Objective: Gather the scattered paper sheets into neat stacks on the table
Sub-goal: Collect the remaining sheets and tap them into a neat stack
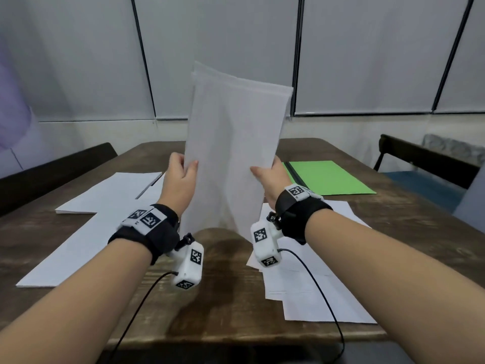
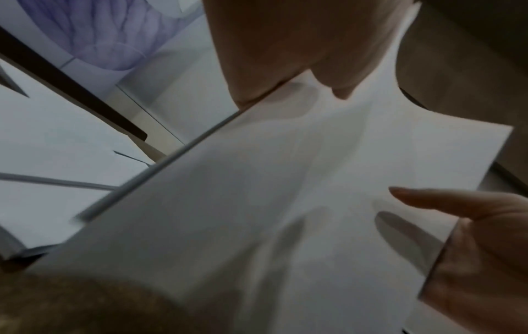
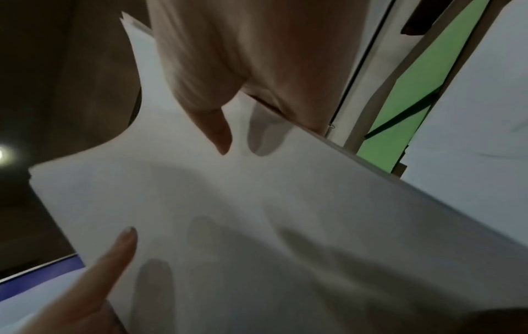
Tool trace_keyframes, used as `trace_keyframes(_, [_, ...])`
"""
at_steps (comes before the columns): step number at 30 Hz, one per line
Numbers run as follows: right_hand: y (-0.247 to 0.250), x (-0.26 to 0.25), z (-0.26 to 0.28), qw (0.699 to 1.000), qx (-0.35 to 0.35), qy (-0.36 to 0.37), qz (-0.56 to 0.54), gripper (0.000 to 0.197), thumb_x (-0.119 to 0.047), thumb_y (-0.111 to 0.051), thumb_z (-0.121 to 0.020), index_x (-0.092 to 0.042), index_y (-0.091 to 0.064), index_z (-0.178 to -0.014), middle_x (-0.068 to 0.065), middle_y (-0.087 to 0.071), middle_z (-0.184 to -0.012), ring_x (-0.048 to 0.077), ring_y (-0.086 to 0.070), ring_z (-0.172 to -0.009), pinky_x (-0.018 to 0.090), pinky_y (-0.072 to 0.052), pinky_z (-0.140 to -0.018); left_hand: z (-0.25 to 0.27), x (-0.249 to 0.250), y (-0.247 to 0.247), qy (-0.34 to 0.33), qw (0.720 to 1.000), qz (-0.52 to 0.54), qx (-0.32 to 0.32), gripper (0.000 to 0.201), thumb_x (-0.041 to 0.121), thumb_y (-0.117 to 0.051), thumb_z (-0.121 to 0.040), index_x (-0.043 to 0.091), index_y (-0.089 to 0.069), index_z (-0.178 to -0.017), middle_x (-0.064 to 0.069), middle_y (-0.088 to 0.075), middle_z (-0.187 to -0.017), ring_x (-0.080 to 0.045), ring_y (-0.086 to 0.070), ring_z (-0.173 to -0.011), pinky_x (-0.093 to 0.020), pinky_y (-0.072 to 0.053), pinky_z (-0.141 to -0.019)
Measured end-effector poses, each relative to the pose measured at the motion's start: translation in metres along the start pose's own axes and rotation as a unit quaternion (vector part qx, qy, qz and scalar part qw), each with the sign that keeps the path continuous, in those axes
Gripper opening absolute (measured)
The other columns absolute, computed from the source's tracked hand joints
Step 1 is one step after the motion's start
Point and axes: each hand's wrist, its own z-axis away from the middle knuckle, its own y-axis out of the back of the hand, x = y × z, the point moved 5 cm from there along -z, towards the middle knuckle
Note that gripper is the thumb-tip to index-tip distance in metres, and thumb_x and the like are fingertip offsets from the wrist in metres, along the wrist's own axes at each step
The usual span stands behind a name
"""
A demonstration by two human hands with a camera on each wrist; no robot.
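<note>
A bundle of white paper sheets (image 1: 233, 143) stands upright above the middle of the wooden table (image 1: 215, 306), its top edges slightly uneven. My left hand (image 1: 181, 174) grips its left edge, thumb in front. My right hand (image 1: 270, 174) grips the right edge the same way. In the left wrist view the bundle (image 2: 285, 203) fills the frame, pinched by my left hand (image 2: 285, 56), with the right hand's thumb lower right. The right wrist view shows the bundle (image 3: 257, 214) held by my right hand (image 3: 243, 79). More white sheets (image 1: 86, 222) lie at the left and others (image 1: 315, 279) at the right.
A green folder (image 1: 333, 177) lies flat at the table's far right. A dark bench back (image 1: 52, 172) runs along the left side and a dark chair (image 1: 420, 158) stands at the right. Camera cables (image 1: 322, 292) hang from both wrists over the table's near edge.
</note>
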Motion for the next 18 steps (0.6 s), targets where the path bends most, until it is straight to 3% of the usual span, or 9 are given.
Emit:
trace_keyframes(3, [-0.001, -0.008, 0.012, 1.000, -0.010, 0.013, 0.013, 0.035, -0.005, -0.071, -0.077, -0.018, -0.051, -0.102, 0.012, -0.067, -0.106, 0.028, -0.066, -0.095, 0.048, -0.052, -0.093, 0.006, 0.007, 0.000, -0.017, 0.998, 0.057, 0.036, 0.033, 0.030, -0.057, -0.094, 0.013, -0.041, -0.118, 0.001, -0.059, -0.110, -0.010, -0.058, -0.096, -0.027, -0.046, -0.084])
trace_keyframes(8, [0.008, 0.006, 0.012, 0.999, -0.038, -0.003, 0.030, 0.054, -0.010, -0.073, -0.081, -0.015, -0.041, -0.125, 0.013, -0.067, -0.110, 0.030, -0.067, -0.100, 0.046, -0.054, -0.089, 0.007, 0.000, 0.014, -0.006, 0.990, 0.120, 0.070, 0.056, 0.033, -0.062, -0.091, 0.020, -0.033, -0.136, 0.012, -0.056, -0.119, -0.002, -0.057, -0.111, -0.030, -0.047, -0.097])
trace_keyframes(13, [0.005, 0.013, 0.007, 0.998, -0.046, -0.020, 0.033, 0.063, -0.014, -0.074, -0.082, -0.015, -0.036, -0.133, 0.010, -0.065, -0.116, 0.026, -0.065, -0.105, 0.044, -0.051, -0.095, 0.007, -0.010, 0.012, 0.024, 0.991, 0.124, 0.032, 0.059, 0.034, -0.058, -0.093, 0.022, -0.027, -0.141, 0.008, -0.052, -0.132, -0.008, -0.054, -0.119, -0.039, -0.043, -0.105])
trace_keyframes(18, [-0.006, 0.034, 0.008, 0.994, -0.062, -0.027, 0.086, 0.053, -0.015, -0.068, -0.086, -0.011, -0.043, -0.133, 0.006, -0.062, -0.123, 0.022, -0.061, -0.112, 0.042, -0.044, -0.104, 0.015, -0.026, 0.002, 0.064, 0.992, 0.110, 0.019, 0.046, 0.020, -0.048, -0.098, 0.018, -0.027, -0.139, 0.004, -0.053, -0.126, -0.014, -0.054, -0.115, -0.043, -0.042, -0.105])
